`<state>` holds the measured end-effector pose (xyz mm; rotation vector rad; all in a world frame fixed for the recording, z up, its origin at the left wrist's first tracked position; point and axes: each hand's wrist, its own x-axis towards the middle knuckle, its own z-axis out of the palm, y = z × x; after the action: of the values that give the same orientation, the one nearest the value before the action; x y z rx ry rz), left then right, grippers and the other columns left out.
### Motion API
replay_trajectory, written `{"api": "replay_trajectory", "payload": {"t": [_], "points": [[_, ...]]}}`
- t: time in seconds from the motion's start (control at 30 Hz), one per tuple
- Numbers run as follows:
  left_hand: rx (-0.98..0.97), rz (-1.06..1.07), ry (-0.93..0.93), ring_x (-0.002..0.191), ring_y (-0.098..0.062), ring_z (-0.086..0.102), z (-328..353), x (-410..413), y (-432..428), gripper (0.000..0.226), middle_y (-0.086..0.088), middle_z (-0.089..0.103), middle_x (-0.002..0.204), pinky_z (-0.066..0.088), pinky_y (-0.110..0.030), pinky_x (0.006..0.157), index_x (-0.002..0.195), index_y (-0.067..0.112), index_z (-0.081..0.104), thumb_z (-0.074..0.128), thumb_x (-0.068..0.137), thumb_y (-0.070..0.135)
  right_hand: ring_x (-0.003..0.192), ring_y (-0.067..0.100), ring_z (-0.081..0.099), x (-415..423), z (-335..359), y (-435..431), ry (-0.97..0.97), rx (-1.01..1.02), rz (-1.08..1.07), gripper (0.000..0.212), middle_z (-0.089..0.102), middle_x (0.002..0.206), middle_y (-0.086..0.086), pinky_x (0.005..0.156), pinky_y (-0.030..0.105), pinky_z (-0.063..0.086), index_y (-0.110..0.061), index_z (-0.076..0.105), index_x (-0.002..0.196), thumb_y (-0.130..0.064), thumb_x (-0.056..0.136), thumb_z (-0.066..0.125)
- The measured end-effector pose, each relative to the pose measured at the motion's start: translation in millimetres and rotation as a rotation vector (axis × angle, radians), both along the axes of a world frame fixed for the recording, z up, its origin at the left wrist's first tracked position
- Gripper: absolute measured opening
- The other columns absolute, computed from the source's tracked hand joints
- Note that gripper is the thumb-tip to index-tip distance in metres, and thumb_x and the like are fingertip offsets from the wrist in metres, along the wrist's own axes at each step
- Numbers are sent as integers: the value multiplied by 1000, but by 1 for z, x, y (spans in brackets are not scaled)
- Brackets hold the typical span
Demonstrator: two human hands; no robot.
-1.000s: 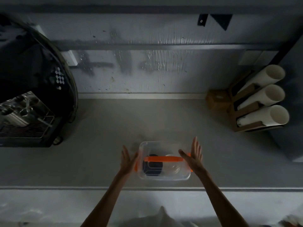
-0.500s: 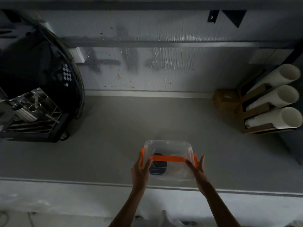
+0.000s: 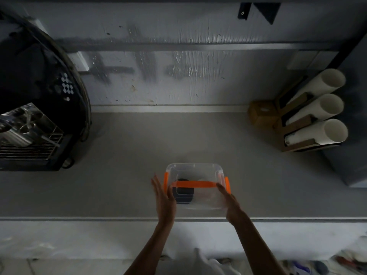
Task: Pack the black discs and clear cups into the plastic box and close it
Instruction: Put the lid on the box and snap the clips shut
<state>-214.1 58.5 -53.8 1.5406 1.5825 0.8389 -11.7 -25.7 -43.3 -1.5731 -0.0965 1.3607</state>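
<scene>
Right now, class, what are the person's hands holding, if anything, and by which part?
Both hands are at the plastic box: the left hand flat against its left side, the right hand on its near right corner.

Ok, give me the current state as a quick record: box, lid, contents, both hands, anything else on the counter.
box: clear plastic box near the counter's front edge
lid: on, orange handle across the top, orange latches at both ends; whether latched is unclear
contents: black discs visible through the lid; clear cups hard to make out
left hand: left hand open, at the box's left side
right hand: right hand on the box's right front corner
elsewhere: coffee machine far left, cup dispenser far right
</scene>
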Motion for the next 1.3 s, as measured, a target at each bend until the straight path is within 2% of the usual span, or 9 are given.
{"api": "replay_trajectory", "payload": {"t": [0.1, 0.23, 0.43, 0.57, 0.7, 0.8, 1.1, 1.17, 1.3], "points": [[-37, -8, -8, 149, -15, 1, -5, -2, 1, 65, -2, -1, 163, 11, -33, 120, 153, 19, 0, 31, 100, 40, 105, 31, 60, -2, 3, 0, -443, -191, 81, 77, 74, 92, 2, 99, 43, 37, -21, 72, 85, -88, 48, 61], [-85, -46, 26, 149, -21, 9, -3, -1, 0, 61, -5, 5, 162, 15, -36, 120, 153, 16, 5, 29, 101, 36, 149, 29, 3, -11, 8, -3, -800, -243, 188, 86, 32, 155, 8, 119, 55, 4, -21, 64, 123, -82, 72, 31], [-93, -54, 52, 144, -25, 29, 4, -2, -3, 57, -6, 22, 159, 29, -41, 115, 153, 17, 13, 32, 102, 34, 148, 30, 14, -18, 5, -4, -1002, -189, 154, 89, 30, 155, 10, 118, 54, 14, -19, 45, 140, -78, 79, 18], [-102, -64, 10, 134, -27, 46, 2, -3, 0, 58, -6, 40, 152, 42, -47, 107, 151, 23, 21, 32, 99, 46, 98, 27, 67, -18, 2, -4, -851, -146, 74, 72, 68, 110, 8, 87, 49, 55, -24, 58, 117, -80, 78, 33], [-382, 24, -168, 132, -31, 47, -13, -10, 6, 84, -8, 41, 150, 42, -52, 107, 148, 28, 20, 44, 82, 74, 74, 12, 66, -15, 7, -7, -595, 73, 61, 60, 66, 90, -3, 51, 21, 53, -24, 54, 127, -65, 82, 51], [-457, -22, -284, 133, -31, 45, -16, -12, 10, 87, -6, 37, 152, 42, -58, 104, 144, 40, 22, 54, 72, 78, 84, 18, 68, -12, 0, -9, -576, 155, 30, 52, 67, 107, 4, 55, 19, 55, -27, 46, 138, -37, 89, 62], [-268, -144, -308, 113, -24, 61, 10, 11, 46, 88, -3, 57, 129, 57, -35, 83, 135, 30, 38, 58, 65, 79, 74, 14, 64, 4, -3, 27, -696, 117, 2, 63, 67, 93, 1, 51, 11, 48, -27, 51, 133, -64, 82, 53], [-427, -28, -310, 119, -32, 57, 7, 12, 41, 78, 0, 50, 137, 58, -52, 80, 137, 35, 32, 62, 72, 69, 86, 19, 64, 1, -10, 27, -450, 33, -52, 79, 63, 102, 3, 63, 24, 56, -24, 47, 133, -76, 73, 52], [-602, 50, -638, 105, -29, 67, 22, 30, 43, 61, -8, 64, 122, 61, -48, 69, 125, 21, 50, 79, 74, 40, 111, 37, 62, -7, -7, 36, 47, 242, -147, 61, 58, 125, 21, 80, 47, 58, -9, 47, 131, -31, 80, 71]]}}
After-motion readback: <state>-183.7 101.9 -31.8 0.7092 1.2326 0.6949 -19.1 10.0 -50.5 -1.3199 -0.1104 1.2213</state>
